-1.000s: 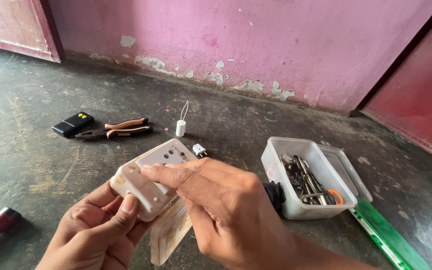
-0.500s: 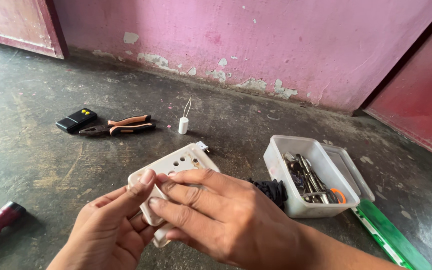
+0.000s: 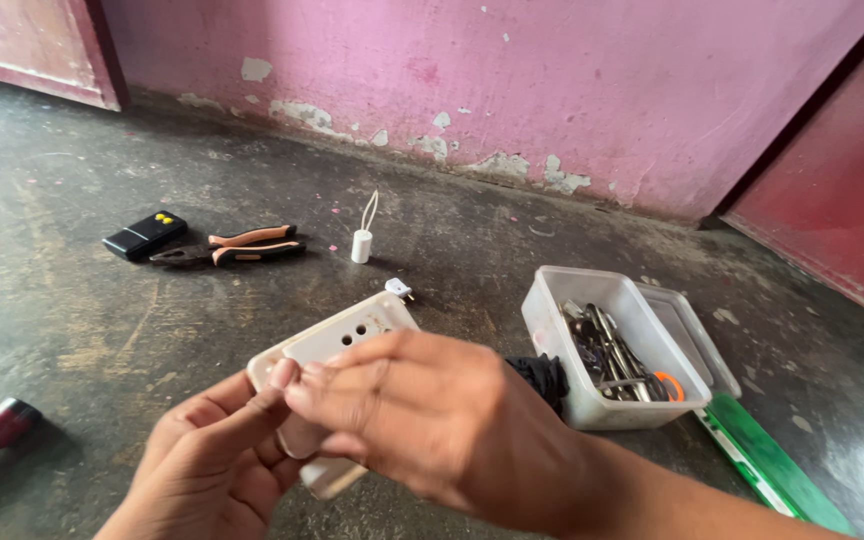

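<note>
Head cam: both hands are clamped on the white socket plate (image 3: pixel 337 340). Left hand (image 3: pixel 207 470) has a closed grip from underneath, thumb on its near edge; right hand (image 3: pixel 422 420) lies over the top, fingers closed around it. Beyond the grip: pliers (image 3: pixel 232 247) and a tool tub (image 3: pixel 612 345) on the floor.

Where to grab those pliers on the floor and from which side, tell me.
Take the pliers by the two orange handles, which lie side by side pointing right, toward the small white cap. Come from above, closing across both handles; they lie flat on the floor. The dark jaws end points left, close to the black remote, so a grip there would probably be crowded.
</note>
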